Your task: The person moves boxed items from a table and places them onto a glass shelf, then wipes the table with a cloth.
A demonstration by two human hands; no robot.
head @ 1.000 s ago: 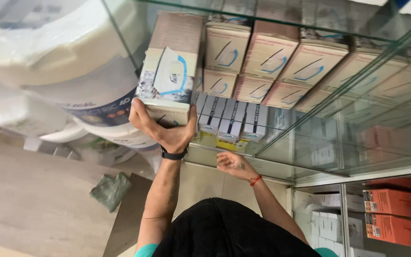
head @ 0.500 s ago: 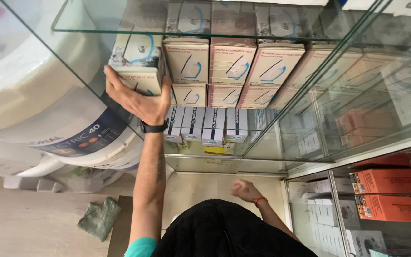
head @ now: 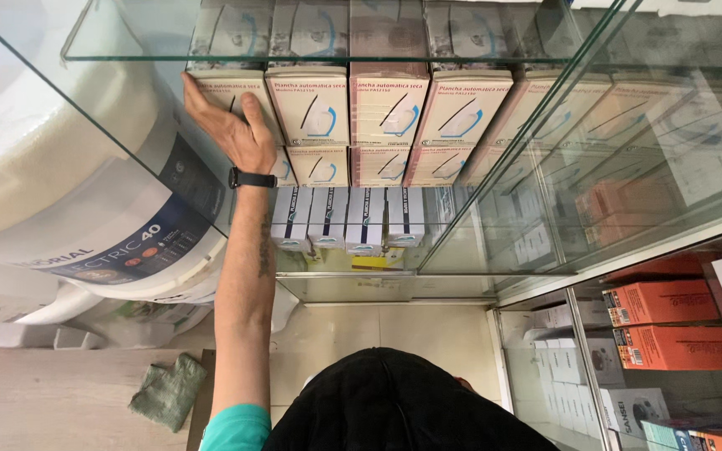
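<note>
My left hand (head: 231,129), a black watch on its wrist, reaches up into a glass cabinet. It lies over the front of the leftmost pink box (head: 219,83), with the thumb along that box's left edge. The box stands in line with a row of like pink boxes (head: 386,104) picturing an iron, stacked two high under a glass shelf (head: 127,58). My right hand is out of sight below my dark clothing (head: 403,401).
Small white-and-blue boxes (head: 348,217) line the shelf below. A large white water heater (head: 68,209) lies left of the cabinet. Orange boxes (head: 670,326) fill a lower right compartment. A green rag (head: 169,391) lies on the floor.
My left hand lifted the box from below into the row's left end. My right hand, seen low earlier, has dropped out of view.
</note>
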